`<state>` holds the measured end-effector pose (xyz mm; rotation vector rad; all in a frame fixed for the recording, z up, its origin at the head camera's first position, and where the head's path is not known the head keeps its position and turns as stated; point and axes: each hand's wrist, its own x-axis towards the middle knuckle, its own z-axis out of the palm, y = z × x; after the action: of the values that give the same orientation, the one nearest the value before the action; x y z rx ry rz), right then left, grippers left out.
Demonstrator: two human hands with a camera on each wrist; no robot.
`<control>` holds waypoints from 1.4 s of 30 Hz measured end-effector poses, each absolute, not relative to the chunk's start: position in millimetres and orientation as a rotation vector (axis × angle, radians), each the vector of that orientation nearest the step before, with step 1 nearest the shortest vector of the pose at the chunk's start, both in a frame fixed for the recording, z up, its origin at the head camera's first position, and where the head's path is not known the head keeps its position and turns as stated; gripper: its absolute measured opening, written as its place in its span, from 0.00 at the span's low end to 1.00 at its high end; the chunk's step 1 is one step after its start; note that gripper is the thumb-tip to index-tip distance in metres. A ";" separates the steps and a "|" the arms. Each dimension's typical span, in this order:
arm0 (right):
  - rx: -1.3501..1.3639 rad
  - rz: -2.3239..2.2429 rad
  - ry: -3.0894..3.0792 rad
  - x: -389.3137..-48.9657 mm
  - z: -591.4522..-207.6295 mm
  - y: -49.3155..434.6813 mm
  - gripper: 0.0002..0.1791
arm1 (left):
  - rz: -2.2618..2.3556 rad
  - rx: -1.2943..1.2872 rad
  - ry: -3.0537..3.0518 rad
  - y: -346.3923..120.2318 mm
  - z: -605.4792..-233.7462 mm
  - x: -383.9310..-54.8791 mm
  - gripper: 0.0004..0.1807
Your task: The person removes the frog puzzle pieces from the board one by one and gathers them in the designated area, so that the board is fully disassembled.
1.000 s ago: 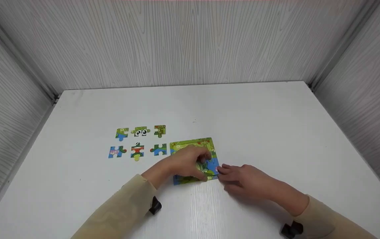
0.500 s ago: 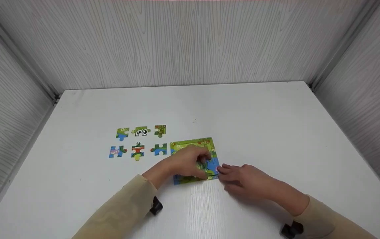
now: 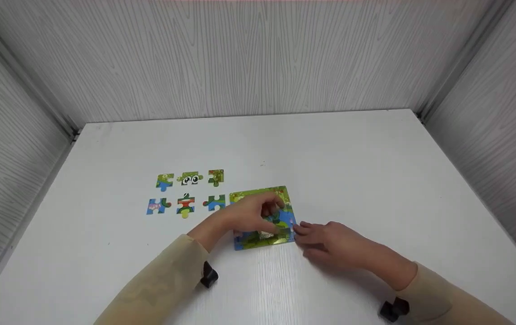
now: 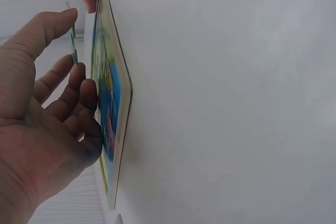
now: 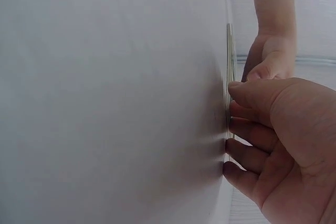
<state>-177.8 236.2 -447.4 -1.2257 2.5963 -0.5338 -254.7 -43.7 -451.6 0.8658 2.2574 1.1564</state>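
A square jigsaw puzzle board (image 3: 287, 203) with a green and blue picture lies on the white table. Over it is my left hand (image 3: 249, 214), its thumb and index finger pinching a thin puzzle piece (image 4: 73, 45). In the left wrist view this piece stands edge-on, raised off the board, and the other fingers curl close to the picture. My right hand (image 3: 334, 243) rests at the board's right edge, fingertips against it near the front corner. Part of the picture is hidden under the left hand.
Left of the board lie several loose jigsaw pieces in two rows, among them one with cartoon eyes (image 3: 190, 178) and one with a red mouth (image 3: 186, 206). Pale wood-grain walls (image 3: 249, 58) close in the white table (image 3: 352, 158) at the back and sides.
My left hand has lifted slightly and moved back with the pinched piece, showing more of the board's front part. The right hand stays at the board's edge.
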 end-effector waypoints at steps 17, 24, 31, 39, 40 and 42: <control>-1.171 -0.572 2.598 -179.0 -447.5 235.0 0.24 | 1.173 0.799 2.415 -95.0 -418.2 -250.5 0.32; -1.149 -0.561 2.611 -179.6 -449.5 235.0 0.23 | 1.182 0.751 2.472 -131.5 -406.3 -242.0 0.31; -1.130 -0.568 2.615 -179.5 -450.3 235.2 0.24 | 1.170 0.707 2.514 -162.8 -408.3 -233.7 0.30; -1.131 -0.589 2.605 -178.6 -449.4 235.5 0.24 | 1.069 0.659 2.549 -176.5 -428.1 -223.6 0.30; -1.133 -0.590 2.608 -178.5 -449.8 235.8 0.24 | 1.054 0.657 2.552 -177.0 -430.9 -222.9 0.30; -1.140 -0.588 2.614 -178.8 -450.3 236.1 0.24 | 1.032 0.665 2.552 -177.3 -436.0 -221.9 0.29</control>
<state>-178.8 236.1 -450.3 -1.1401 2.6138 -0.5883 -221.9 -177.3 -436.0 0.6646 2.5522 1.0321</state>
